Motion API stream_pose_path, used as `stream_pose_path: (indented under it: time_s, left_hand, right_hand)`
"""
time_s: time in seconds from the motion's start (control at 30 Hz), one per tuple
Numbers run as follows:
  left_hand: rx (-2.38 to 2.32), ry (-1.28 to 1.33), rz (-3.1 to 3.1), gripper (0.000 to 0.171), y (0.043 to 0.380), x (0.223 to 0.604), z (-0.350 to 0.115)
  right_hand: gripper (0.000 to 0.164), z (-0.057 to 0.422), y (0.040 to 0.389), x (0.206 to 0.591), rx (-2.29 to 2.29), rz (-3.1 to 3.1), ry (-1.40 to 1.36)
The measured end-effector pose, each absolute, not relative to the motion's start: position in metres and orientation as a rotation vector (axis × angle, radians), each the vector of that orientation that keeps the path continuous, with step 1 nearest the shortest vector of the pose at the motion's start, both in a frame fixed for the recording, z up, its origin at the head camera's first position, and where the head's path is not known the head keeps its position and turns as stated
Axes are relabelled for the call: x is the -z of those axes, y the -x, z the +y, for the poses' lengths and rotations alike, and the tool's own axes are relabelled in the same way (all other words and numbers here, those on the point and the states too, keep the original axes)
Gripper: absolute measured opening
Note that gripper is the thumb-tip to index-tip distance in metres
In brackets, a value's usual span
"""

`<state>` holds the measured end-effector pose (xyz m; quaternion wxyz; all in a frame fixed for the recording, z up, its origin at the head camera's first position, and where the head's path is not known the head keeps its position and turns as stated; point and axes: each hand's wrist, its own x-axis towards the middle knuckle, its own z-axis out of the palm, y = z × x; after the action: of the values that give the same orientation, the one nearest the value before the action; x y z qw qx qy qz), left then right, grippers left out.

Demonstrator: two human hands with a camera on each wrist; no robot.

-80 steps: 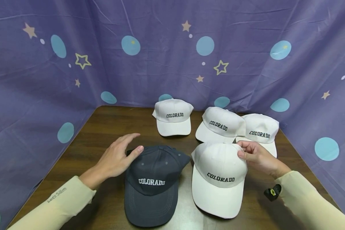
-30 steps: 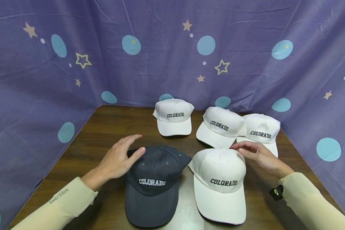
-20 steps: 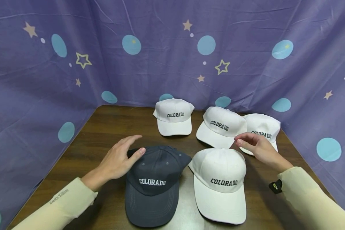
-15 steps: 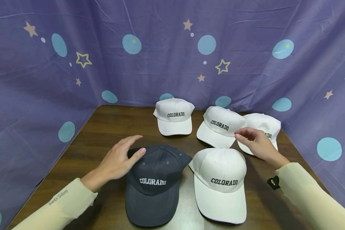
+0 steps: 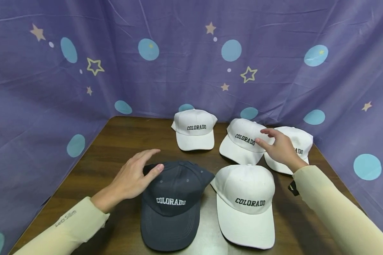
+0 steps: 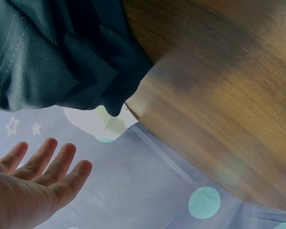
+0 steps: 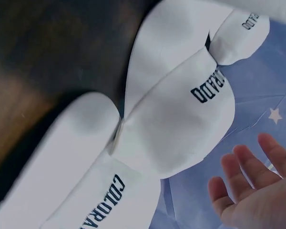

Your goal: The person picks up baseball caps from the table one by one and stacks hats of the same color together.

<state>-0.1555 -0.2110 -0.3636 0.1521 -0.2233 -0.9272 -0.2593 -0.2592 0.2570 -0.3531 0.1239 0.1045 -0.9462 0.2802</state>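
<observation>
My left hand (image 5: 131, 175) is held open beside the crown of a dark navy baseball cap (image 5: 170, 203), its thumb tip at the crown's upper left edge. The left wrist view shows that hand (image 6: 38, 186) with loose fingers, apart from the navy cap (image 6: 62, 62). Over the back right, my right hand (image 5: 279, 147) is open and holds nothing. It overlaps the side of a tilted white cap (image 5: 239, 154) and part of a white cap farther right (image 5: 303, 140). Relaxed fingers show on the right hand (image 7: 257, 186) in the right wrist view, apart from the white caps.
Another white cap (image 5: 247, 212) stands front right, near the navy cap. At the back middle sits one more white cap (image 5: 194, 129). All caps bear COLORADO lettering, brims toward me. A purple patterned cloth (image 5: 185, 78) hangs behind the brown wooden table (image 5: 115, 138).
My right hand has let go of the front white cap and risen away toward the back right caps. That cap now sits slightly nearer to me. My left hand has barely moved.
</observation>
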Motion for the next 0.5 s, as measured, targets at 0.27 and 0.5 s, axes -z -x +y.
stream_pose_path:
  time_s: [0.27, 0.5]
  left_hand:
    - [0.737, 0.633, -2.663, 0.055, 0.155, 0.364, -0.212]
    - [0.737, 0.637, -2.662, 0.055, 0.155, 0.365, -0.212]
  right_hand:
    - [0.063, 0.254, 0.276, 0.345, -0.739, -2.850, -0.303]
    - [0.076, 0.257, 0.287, 0.343, -0.717, -2.928, -0.291]
